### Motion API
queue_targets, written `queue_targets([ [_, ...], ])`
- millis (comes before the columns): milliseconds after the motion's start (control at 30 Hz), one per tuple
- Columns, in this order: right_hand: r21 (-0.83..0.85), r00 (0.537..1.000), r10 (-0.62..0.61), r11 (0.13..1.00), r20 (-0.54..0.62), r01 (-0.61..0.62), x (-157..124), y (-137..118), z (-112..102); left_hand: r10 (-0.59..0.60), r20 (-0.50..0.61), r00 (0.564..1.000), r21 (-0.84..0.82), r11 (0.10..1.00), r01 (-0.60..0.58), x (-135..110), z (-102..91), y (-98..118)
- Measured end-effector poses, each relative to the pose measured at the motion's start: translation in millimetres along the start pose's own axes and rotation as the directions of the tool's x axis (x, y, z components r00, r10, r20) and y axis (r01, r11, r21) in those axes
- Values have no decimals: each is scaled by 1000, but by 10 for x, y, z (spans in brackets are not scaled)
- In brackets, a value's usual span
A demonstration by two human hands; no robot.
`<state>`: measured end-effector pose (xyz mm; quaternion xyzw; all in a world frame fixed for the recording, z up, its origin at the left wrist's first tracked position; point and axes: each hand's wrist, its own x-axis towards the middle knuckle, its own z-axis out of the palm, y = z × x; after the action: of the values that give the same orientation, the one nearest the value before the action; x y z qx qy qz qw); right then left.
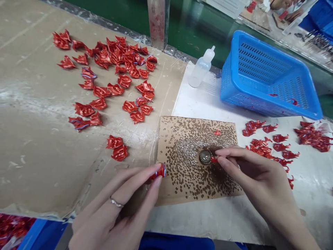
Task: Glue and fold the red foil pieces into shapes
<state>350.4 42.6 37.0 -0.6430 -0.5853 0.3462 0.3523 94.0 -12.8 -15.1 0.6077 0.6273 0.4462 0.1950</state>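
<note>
Between thumb and forefinger, my left hand pinches a glossy red molded piece with a bluish-white edge. My right hand pinches a smaller red part, its tip at a small round dark cap that holds clear liquid. The cap sits on a brown cardboard sheet spotted with wet drops. A red scrap lies on the sheet above the cap. What kind of object the red pieces make up I cannot tell.
Many red molded pieces lie on the left board. Smaller red parts are spread at the right. Behind the sheet stand a translucent squeeze bottle and a blue basket. A metal post rises at the back edge. A co-worker's hand shows top right.
</note>
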Motion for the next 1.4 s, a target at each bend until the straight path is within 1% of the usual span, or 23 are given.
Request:
queue_targets([
  [100, 178, 986, 160, 970, 45, -166, -70, 63, -93, 79, 65, 995, -31, 996, -77, 41, 48, 103],
  [167, 266, 970, 231, 933, 73, -243, -121, 92, -136, 100, 83, 992, -65, 993, -94, 52, 104, 159],
  [233, 325, 957, 275, 901, 88, -289, -166, 99, -163, 103, 94, 990, -105, 990, -93, 42, 173, 209],
  [300, 361, 954, 285, 883, 95, -300, -203, 90, -182, 101, 91, 991, -140, 986, -88, 19, 242, 263],
  [400, 374, 955, 275, 879, 113, -297, -253, 69, -207, 81, 110, 991, -173, 983, -61, -21, 320, 360],
  [500, 377, 967, 237, 891, 90, -253, -324, 52, -191, 66, 104, 992, -208, 977, -43, -56, 376, 449],
  [633, 377, 992, 117, 918, 35, -122, -460, 28, -58, 61, 96, 994, -256, 966, -35, -95, 457, 505],
  [733, 390, 998, 47, 919, 52, -64, -543, 17, 69, 52, 125, 991, -273, 962, -16, -117, 492, 516],
  [867, 414, 996, 47, 907, 72, -73, -574, 20, 171, 65, 111, 992, -246, 969, -36, -145, 480, 515],
  [1033, 406, 996, 58, 910, 72, -83, -570, 18, 197, 106, 110, 988, -201, 976, -82, -181, 486, 511],
  [1167, 384, 997, 58, 921, 43, -70, -584, 0, 206, 93, 81, 992, -198, 977, -76, -188, 478, 508],
  [1300, 366, 998, 66, 928, 21, -69, -584, -27, 198, 140, 123, 983, -157, 980, -120, -153, 405, 484],
  [1400, 364, 994, 105, 925, 24, -107, -564, -38, 194, 166, 126, 978, -136, 980, -148, -132, 369, 483],
])
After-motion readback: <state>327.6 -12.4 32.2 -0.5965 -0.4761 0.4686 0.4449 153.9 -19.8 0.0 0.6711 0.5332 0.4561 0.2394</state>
